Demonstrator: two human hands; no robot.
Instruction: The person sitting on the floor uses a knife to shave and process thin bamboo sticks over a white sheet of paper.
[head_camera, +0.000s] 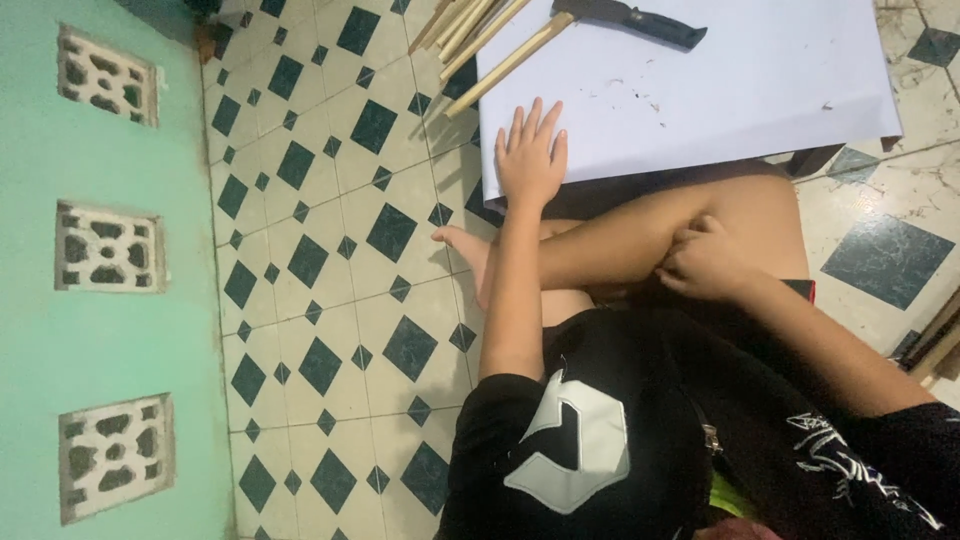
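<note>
Board: I see a pale lavender board (740, 90) laid flat across the upper right of the view, resting over my bent legs; small dark crumbs dot its middle.
Knife: a knife with a black handle (640, 18) lies on the board's far edge, near its left corner, well apart from both hands.
Bamboo strips: a bundle of pale bamboo strips (478, 40) crosses the board's far left corner, one end on the board, the other hanging out over the floor.
In the way: nothing lies between my left hand and the strips or the knife; only bare board.
Floor: white tile floor with dark diamonds (330, 250), and a green wall with patterned vent blocks (100, 250) along the left.
Left hand: my left hand (530, 155) lies palm down, fingers spread and straight, on the board's near left corner, fingertips pointing toward the strips. It grips nothing.
Left arm: stretched straight from the black sleeve to the board.
Right hand: my right hand (700, 262) is curled, fingers bent in against my bare leg (640, 240) just off the board's near edge. It holds no object; fingertips press the skin.
Right arm: bent, coming in from the lower right.
</note>
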